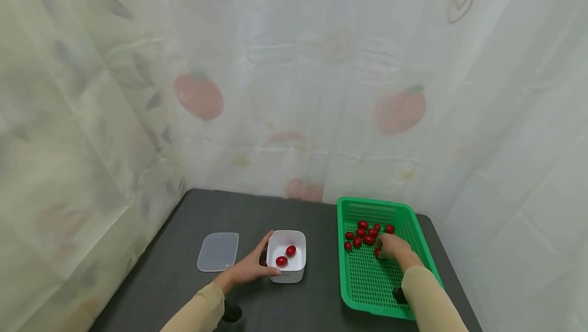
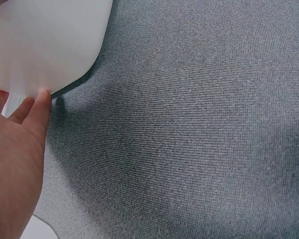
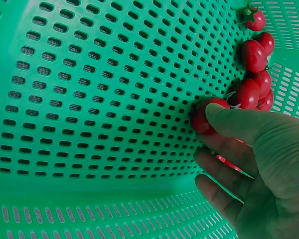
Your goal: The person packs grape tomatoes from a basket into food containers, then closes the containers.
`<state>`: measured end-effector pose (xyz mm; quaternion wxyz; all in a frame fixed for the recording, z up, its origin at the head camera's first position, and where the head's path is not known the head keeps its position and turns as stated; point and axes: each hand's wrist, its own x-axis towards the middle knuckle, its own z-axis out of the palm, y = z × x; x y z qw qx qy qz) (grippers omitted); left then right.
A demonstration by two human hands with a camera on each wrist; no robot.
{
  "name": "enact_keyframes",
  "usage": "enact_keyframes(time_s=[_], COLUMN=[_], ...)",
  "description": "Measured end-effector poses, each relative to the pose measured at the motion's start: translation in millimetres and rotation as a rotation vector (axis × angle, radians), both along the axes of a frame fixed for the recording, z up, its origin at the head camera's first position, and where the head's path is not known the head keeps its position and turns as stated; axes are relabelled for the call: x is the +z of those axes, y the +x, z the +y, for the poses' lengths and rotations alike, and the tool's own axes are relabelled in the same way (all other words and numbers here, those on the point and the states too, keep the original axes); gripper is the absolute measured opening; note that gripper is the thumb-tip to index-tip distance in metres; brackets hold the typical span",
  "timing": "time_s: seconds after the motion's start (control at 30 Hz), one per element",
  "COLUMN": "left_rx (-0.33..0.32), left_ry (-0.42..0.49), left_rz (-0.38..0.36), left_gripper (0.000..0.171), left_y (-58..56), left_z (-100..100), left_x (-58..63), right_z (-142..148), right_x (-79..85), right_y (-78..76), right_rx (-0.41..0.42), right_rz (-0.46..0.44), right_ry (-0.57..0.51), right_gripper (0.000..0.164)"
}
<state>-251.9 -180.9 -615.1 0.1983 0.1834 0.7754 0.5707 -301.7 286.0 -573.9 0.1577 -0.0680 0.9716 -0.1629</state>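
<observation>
- Clearly, the right hand (image 1: 396, 248) reaches down inside the green plastic basket (image 1: 345, 281), pinching 1 red cherry tomato (image 3: 198, 119) between thumb and fingers, low over the basket's perforated floor.
- At least 9 loose cherry tomatoes (image 1: 360, 232) lie in the basket, bunched in its far half, mostly to the left of the right hand; some have green stem bits.
- The left hand (image 1: 248, 270) is well apart from the right, out to the left of the basket, gripping the white square container (image 1: 291, 277): thumb at the near side, fingers spread along the left side.
- That container stands upright and uncovered on the table, left of the basket, with 2 cherry tomatoes (image 1: 291, 251) visible inside, lying close together.
- A translucent square lid (image 1: 218, 252) lies flat farther left of the basket, beyond the container and near the left hand.
- Under the basket is a dark grey table (image 1: 262, 209); behind the basket hangs a pale curtain (image 1: 298, 66) printed with fruit shapes and a heart.
- Both arms wear light yellow sleeves (image 1: 432, 296), the right sleeve crossing the basket's near right part.
</observation>
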Motion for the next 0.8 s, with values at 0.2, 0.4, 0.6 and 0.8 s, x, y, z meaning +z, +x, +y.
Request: enact_keyframes(time_s=[0.2, 0.4, 0.6, 0.8], left_rx=[0.009, 0.007, 0.011, 0.012], left_ry=[-0.028, -0.034, -0.047, -0.039], left_rz=[0.01, 0.016, 0.011, 0.005], left_gripper=[0.113, 0.115, 0.114, 0.114], left_y=[-2.5, -3.0, -1.2, -1.5], left_z=[0.6, 0.2, -1.1, -1.5], left_x=[-3.3, -3.3, -1.9, -1.1], right_z=[1.5, 7.9, 9.5, 9.0], right_x=[3.6, 8.0, 25.1, 39.1], right_y=[2.0, 4.5, 6.2, 0.9], right_rx=[0.034, 0.059, 0.072, 0.094], right_rz=[-0.005, 0.032, 0.069, 0.113], right_ry=[0.001, -0.027, -0.082, -0.142], right_gripper=[0.02, 0.025, 0.03, 0.024])
